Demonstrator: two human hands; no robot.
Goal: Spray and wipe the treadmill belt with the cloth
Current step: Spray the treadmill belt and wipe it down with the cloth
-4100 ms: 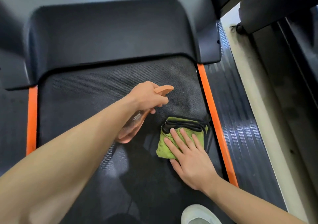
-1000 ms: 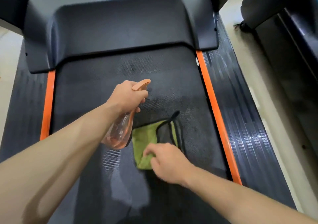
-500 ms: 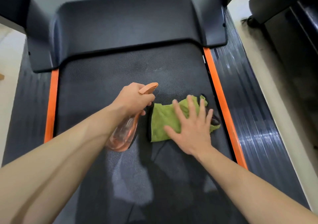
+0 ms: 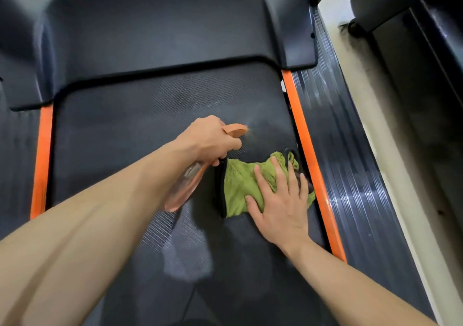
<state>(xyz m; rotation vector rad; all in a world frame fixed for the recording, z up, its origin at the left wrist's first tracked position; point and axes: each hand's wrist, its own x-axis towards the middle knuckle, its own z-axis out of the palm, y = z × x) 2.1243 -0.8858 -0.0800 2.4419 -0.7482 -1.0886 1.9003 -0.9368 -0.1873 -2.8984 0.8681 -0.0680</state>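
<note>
The left hand (image 4: 209, 139) grips the spray bottle (image 4: 185, 188), and it is best to mist the belt (image 4: 112, 130) just ahead of the cloth (image 4: 238, 188) under the flat right hand (image 4: 283, 210).

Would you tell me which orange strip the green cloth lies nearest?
The right orange strip: the green cloth nearly reaches it; the left orange strip is far off.

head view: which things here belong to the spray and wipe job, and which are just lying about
Job: spray bottle, gripped by the left hand; green cloth, pressed flat by the right hand; treadmill belt.
Not in use: motor cover; orange edge strip; ribbed side rail; dark machine alongside.
</note>
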